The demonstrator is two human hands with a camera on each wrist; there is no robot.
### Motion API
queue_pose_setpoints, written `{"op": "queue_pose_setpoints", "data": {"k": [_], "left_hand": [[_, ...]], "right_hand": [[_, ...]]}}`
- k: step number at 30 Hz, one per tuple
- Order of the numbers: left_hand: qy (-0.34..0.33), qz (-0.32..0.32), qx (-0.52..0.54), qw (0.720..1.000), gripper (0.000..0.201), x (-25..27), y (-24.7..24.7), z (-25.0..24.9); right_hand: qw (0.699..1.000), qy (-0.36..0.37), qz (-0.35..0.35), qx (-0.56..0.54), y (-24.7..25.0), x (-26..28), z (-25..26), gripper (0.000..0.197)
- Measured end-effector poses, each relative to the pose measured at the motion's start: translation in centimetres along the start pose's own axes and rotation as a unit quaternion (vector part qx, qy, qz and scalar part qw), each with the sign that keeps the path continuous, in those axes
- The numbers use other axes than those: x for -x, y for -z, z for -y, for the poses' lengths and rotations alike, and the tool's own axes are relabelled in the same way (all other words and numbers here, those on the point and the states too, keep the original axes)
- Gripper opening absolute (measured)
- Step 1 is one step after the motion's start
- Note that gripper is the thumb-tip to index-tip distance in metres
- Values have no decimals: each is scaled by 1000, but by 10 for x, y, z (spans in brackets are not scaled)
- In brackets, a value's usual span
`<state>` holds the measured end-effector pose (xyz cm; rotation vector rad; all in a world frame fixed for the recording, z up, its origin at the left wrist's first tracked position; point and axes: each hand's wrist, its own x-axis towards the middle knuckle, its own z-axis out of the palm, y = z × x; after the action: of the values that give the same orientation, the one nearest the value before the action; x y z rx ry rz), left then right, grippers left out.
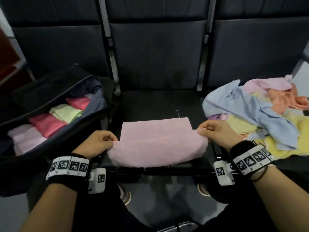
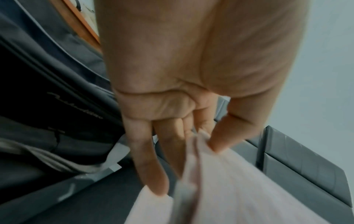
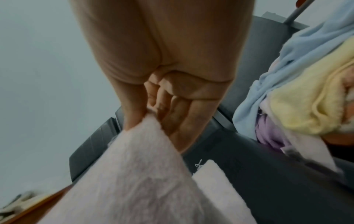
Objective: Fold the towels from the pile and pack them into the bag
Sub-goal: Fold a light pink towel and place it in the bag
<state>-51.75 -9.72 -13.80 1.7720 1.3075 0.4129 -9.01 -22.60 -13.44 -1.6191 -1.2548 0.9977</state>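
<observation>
We hold the pink towel (image 1: 156,139) on the middle seat (image 1: 160,101), its long axis running left to right between our hands. Our left hand (image 1: 98,142) pinches the near-left corner between thumb and fingers, and our right hand (image 1: 215,133) pinches the near-right corner the same way; the wrist views show each thumb pressed against the cloth. The far half lies flat on the seat, while the near half is lifted and curled towards the far edge, so the fold, we judge, runs away from us, near edge onto far edge. Both hands sit equally close to the towel. The bag (image 1: 55,104) lies open on the left seat, nearer our left hand, with folded towels (image 1: 50,123) packed in a row inside. The pile (image 1: 257,113) of loose towels sits on the right seat, just beside our right hand. Nothing stands between the towel and the bag.
</observation>
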Motion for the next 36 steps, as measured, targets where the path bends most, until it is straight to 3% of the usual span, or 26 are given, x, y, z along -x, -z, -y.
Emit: {"op": "queue_pose_setpoints", "data": {"k": [5,10,16,20,23,25,29,36], "left_hand": [[4,-128,29,991,26,-31,-22,1],[22,-173,2,985,24,-65,-36,6],[22,-180,-15,983,26,-102,-29,10],[58,-159,-40,985,26,-128,-31,14],[86,-158,-39,983,26,-144,-38,19],[102,-169,-43,979,27,-149,-44,22],[118,-183,-70,973,36,-131,-49,34],[122,-96,-103,983,24,-79,-64,35]], "right_hand": [[994,-5,-100,39,-14,-28,-21,7],[987,-31,-137,81,-21,-60,-32,7],[982,-29,-150,113,-22,-103,-37,14],[979,-53,-143,133,-26,-129,-45,21],[975,-69,-146,156,-29,-143,-54,17],[970,-87,-144,176,-30,-147,-62,4],[950,-136,-93,265,-28,-131,-78,30],[946,-149,-55,283,-49,-86,-78,18]]}}
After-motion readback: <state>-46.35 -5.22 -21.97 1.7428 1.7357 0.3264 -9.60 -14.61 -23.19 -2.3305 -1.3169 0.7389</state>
